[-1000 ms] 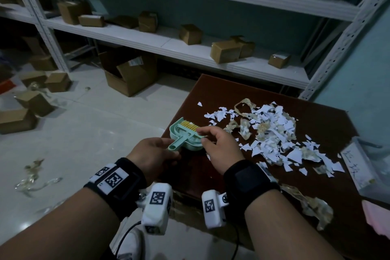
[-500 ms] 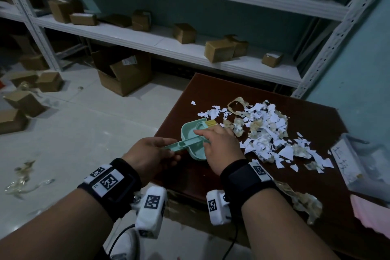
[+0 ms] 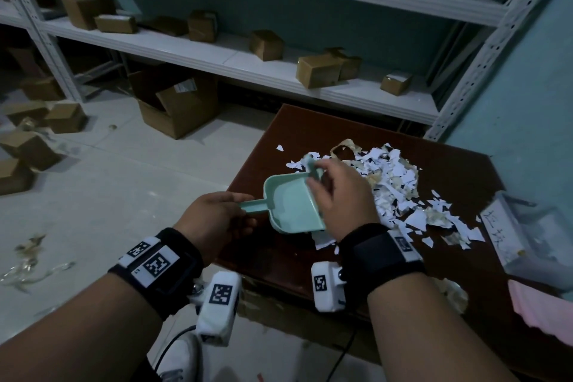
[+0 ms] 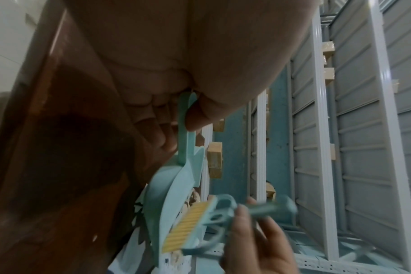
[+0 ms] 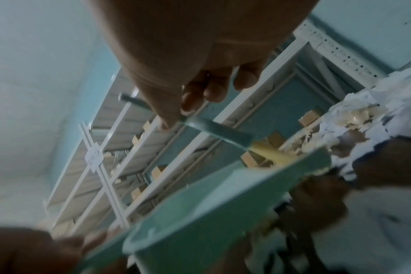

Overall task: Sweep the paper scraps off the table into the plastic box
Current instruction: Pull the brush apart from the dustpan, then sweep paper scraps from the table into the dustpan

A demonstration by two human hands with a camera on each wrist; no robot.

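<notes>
Head view: left hand (image 3: pixel 217 220) grips the dustpan (image 3: pixel 291 205) handle at centre; right hand (image 3: pixel 338 195) hides most of the brush (image 3: pixel 311 164). Paper scraps (image 3: pixel 390 183) lie on the worktop (image 3: pixel 483 183), centre right. Plastic box (image 3: pixel 527 232), right edge, cut off, contents indistinct.
Left wrist view: brush bristles visible, lower centre.
Right wrist view: blurred; fingers pinch the brush handle.

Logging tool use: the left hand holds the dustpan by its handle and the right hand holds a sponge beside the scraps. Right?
Not quite. The right hand holds a brush, not a sponge, as the left wrist view shows. The left hand does hold the dustpan by its handle beside the scraps.
</notes>
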